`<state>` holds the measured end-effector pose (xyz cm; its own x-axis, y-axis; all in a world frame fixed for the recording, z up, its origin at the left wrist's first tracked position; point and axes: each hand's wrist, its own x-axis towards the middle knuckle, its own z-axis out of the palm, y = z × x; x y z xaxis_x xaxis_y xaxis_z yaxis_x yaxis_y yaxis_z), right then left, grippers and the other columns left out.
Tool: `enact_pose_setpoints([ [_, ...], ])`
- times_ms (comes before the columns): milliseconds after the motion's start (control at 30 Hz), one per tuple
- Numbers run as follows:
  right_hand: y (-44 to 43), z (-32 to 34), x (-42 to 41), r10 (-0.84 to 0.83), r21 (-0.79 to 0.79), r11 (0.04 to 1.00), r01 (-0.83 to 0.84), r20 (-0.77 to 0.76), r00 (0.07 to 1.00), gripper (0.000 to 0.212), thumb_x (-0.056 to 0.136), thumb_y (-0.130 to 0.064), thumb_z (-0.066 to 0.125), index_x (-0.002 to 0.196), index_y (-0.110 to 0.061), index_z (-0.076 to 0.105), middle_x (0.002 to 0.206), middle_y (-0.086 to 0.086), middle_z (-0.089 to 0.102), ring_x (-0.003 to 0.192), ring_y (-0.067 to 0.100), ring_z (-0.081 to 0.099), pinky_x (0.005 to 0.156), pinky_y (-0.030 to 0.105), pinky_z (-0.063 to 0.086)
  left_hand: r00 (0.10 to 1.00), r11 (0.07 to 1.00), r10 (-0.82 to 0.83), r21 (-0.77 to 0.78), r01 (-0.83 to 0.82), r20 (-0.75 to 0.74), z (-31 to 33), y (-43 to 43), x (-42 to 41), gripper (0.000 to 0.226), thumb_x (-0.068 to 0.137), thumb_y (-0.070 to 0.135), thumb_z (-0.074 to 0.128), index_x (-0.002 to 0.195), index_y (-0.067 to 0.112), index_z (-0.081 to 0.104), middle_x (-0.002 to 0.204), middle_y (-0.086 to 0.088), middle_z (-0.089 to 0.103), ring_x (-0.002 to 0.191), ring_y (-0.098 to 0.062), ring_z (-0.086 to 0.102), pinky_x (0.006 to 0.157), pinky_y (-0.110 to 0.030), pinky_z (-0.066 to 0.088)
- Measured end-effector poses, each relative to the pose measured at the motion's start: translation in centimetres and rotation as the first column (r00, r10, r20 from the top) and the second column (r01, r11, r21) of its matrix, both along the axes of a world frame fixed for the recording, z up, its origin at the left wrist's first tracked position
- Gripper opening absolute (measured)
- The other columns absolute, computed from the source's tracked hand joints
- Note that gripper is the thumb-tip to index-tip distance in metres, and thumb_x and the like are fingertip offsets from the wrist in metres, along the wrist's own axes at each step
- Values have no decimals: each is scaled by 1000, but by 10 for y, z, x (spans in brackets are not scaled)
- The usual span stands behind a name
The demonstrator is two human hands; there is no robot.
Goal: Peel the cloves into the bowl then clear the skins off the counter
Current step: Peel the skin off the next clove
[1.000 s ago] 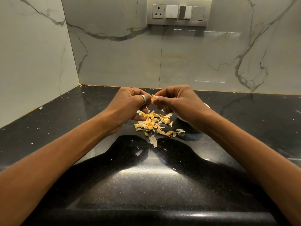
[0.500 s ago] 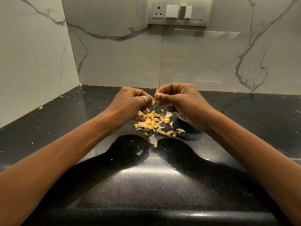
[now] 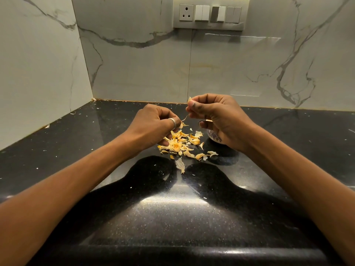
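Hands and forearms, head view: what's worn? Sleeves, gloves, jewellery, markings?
No gloves, no sleeves in view: left forearm and right forearm are bare to the frame edge. The left hand wears one plain silver-coloured band ring on a finger. The right hand shows no ring. No watch or bracelet on either wrist.

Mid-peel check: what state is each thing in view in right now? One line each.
Counter: flecked with skin bits.
Socket: nothing plugged in.
Clove: held up, mostly hidden by fingertips.
Strip: thin, hanging from the clove.
Left hand: curled, pinching the strip's lower end.
Right hand: pinching the clove.
Skins: loose pile on the counter, uncleared.
Bowl: upright, mostly hidden behind the right hand; contents unseen.
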<state>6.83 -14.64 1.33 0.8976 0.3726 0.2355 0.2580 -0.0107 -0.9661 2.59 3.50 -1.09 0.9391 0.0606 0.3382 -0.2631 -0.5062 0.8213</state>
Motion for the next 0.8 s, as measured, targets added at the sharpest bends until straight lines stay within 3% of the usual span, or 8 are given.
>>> enact_pose_setpoints([
  [133, 0, 0, 0, -12, -34, 999, 13, 24, 1000, 18, 94, -19, 67, 106, -6, 69, 95, 3, 74, 79, 6, 68, 65, 23, 49, 998, 998, 26, 52, -29, 63, -1, -1, 0, 26, 100, 23, 58, 81, 14, 73, 75, -3, 71, 57, -10, 62, 53, -31, 59],
  [333, -1, 1, 1, -26, -57, 998, 30, 60, 998, 17, 94, -20, 67, 104, -7, 69, 93, 2, 74, 76, 4, 68, 61, 19, 49, 987, 984, 80, 146, -101, 138, -4, 0, 3, 22, 88, 31, 76, 76, 14, 72, 69, -6, 70, 58, -19, 68, 50, -25, 57],
  [533, -2, 0, 1, -35, -92, 995, 44, 97, 995, 19, 93, -20, 68, 106, -6, 69, 105, 10, 74, 78, 4, 68, 60, 17, 50, 979, 971, 66, 214, -108, 191, -5, 2, 4, 5, 85, 22, 79, 86, 19, 75, 73, 8, 70, 59, 1, 64, 58, -24, 58],
  [700, -1, 0, 1, -27, -103, 994, 38, 103, 994, 19, 94, -21, 67, 106, -6, 68, 106, 13, 74, 79, 6, 68, 60, 18, 50, 971, 968, 65, 223, -118, 232, -6, 2, 4, 14, 91, 31, 72, 82, 21, 77, 65, 17, 65, 58, 0, 62, 64, -33, 61],
  [800, -1, 0, 1, -29, -103, 994, 40, 105, 994, 19, 93, -21, 68, 105, -6, 69, 106, 13, 74, 79, 6, 68, 61, 18, 50, 968, 964, 56, 237, -116, 245, -6, 3, 4, 12, 88, 28, 76, 81, 19, 76, 67, 13, 67, 56, 1, 61, 62, -28, 59],
])
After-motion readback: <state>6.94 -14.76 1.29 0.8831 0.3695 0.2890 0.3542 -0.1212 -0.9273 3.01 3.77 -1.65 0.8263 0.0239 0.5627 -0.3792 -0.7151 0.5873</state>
